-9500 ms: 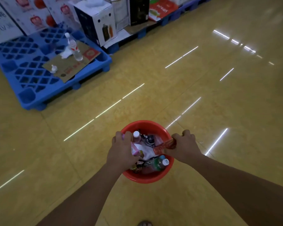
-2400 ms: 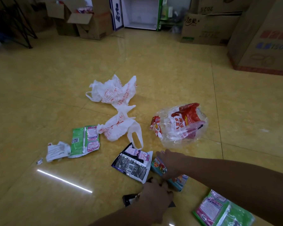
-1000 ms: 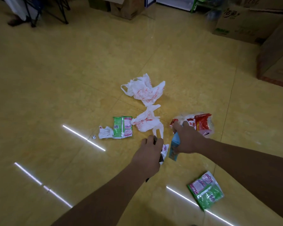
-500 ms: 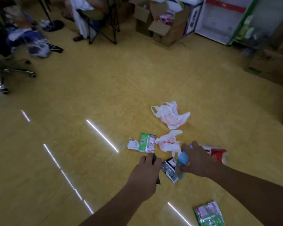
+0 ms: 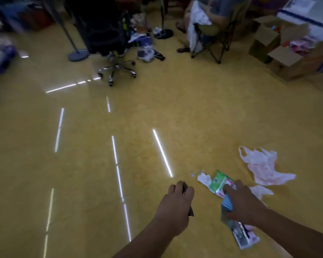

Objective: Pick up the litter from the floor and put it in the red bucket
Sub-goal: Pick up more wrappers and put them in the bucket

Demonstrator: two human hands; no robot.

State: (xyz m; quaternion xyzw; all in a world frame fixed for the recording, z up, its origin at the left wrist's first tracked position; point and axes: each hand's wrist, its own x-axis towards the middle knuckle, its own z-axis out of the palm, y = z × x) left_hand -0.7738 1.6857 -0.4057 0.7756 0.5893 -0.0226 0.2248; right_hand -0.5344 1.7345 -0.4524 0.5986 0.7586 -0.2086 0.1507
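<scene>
My left hand [image 5: 176, 205] grips a dark wrapper [image 5: 191, 213] whose edges stick out above and below the fist. My right hand [image 5: 244, 203] holds a blue packet [image 5: 227, 203] above the floor. A silvery purple wrapper [image 5: 242, 236] lies on the floor just below that hand. A green and pink packet [image 5: 219, 182] and a white scrap [image 5: 203, 178] lie beside my right hand. A white plastic bag with red print [image 5: 263, 167] lies further right, and a second white bag [image 5: 262, 190] peeks out behind my right hand. The red bucket is out of view.
An office chair with a chrome wheeled base [image 5: 117, 69] stands at the back, with a round stand base [image 5: 78, 55] to its left. A person sits in a folding chair [image 5: 211, 40]. Open cardboard boxes [image 5: 280, 53] fill the back right. Yellow floor [image 5: 82, 164] stretches left.
The view has swung left and up, bringing the chairs and the seated person into sight. Both hands keep hold of their wrappers, and the floor litter has shifted to the right of the frame.
</scene>
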